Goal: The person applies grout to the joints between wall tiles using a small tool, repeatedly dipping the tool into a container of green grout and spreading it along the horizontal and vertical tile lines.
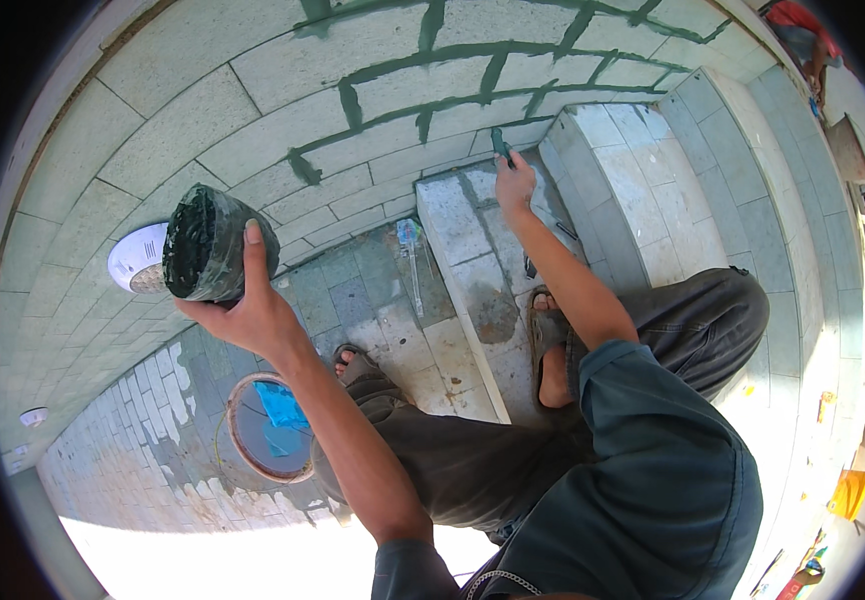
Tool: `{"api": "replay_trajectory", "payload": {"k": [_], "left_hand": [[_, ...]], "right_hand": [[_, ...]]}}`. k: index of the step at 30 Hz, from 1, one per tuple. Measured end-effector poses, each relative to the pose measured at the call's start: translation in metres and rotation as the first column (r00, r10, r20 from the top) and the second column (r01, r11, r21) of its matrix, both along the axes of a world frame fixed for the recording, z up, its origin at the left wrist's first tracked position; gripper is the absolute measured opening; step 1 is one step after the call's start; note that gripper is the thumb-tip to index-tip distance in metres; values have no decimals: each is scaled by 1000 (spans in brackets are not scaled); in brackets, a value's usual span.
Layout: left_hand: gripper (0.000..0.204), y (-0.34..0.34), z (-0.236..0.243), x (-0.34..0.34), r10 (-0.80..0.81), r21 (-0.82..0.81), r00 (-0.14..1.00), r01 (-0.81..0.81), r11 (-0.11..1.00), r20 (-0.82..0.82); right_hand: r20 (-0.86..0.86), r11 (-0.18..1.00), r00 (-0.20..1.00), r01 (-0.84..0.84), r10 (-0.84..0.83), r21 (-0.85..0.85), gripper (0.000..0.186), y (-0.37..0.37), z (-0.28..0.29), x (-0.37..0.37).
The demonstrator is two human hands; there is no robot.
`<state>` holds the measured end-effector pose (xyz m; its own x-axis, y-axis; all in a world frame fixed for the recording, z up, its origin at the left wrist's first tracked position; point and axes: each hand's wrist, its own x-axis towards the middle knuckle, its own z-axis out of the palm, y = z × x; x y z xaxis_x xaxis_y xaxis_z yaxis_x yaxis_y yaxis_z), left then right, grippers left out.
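My left hand (258, 320) grips a round, smeared tub (225, 245) from below and the side, thumb up along its wall. Dark green paste coats the tub's inside. To the right, my right hand (516, 183) is closed on a small spatula-like tool (499, 145), its tip dark green and close to the lowest wall tiles; whether it touches them I cannot tell. Above it, the pale tiled wall (288, 75) carries wide green grout bands (494, 74) along many joints. Farther left, the joints show only as thin dark lines.
Tiled steps (613, 130) rise at the right. A round white light fitting (138, 255) sits on the wall behind the tub. Below my left forearm stands a bucket (233, 425) of water with a blue cloth (283, 403). Another person (803, 30) is at the upper right.
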<state>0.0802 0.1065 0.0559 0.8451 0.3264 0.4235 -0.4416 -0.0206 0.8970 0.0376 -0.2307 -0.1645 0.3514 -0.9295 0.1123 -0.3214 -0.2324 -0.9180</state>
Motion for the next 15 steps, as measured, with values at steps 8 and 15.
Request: {"api": "replay_trajectory", "payload": {"k": [8,15], "left_hand": [[70,-4,1,0,-5,-32,1000,5,999,6],[71,1,0,1,-13,-20,1000,14,1000,24]], "right_hand": [[55,903,937,347,-345,-253,27,-83,1,-22],[52,924,934,357,-353,-140,31,-95,-9,-4]]}}
